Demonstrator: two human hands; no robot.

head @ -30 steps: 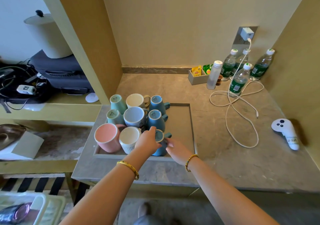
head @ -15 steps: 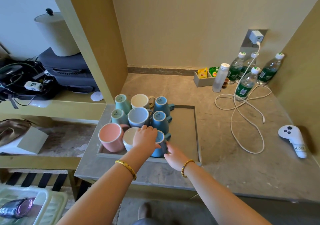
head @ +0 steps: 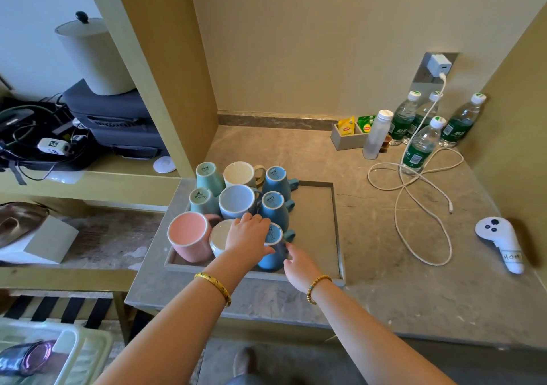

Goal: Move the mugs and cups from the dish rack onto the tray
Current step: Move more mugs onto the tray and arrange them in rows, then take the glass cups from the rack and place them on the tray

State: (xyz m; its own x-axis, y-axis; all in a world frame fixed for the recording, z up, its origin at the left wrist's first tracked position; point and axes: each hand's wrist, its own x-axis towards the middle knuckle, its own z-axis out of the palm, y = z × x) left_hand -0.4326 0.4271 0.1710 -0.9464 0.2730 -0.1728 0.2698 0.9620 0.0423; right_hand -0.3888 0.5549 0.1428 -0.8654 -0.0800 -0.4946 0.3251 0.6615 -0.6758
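Stone counter alcove, mugs packed upside down on a recessed tray (head: 331,228).

Both hands meet at the near blue mug (head: 273,248): the left hand (head: 247,238) curls over its upturned base, and the right hand (head: 297,262) touches its lower side, fingers fairly straight, though a true clasp cannot be told. Glazed ceramic like this is likely stiff, fairly heavy, slick and chip-prone among close neighbours, so the body or the handle seems the safest hold. Beside it stand a white mug (head: 220,238) and a pink mug (head: 187,233). Since half a second ago both hands have stayed on this mug; only the camera has shifted.
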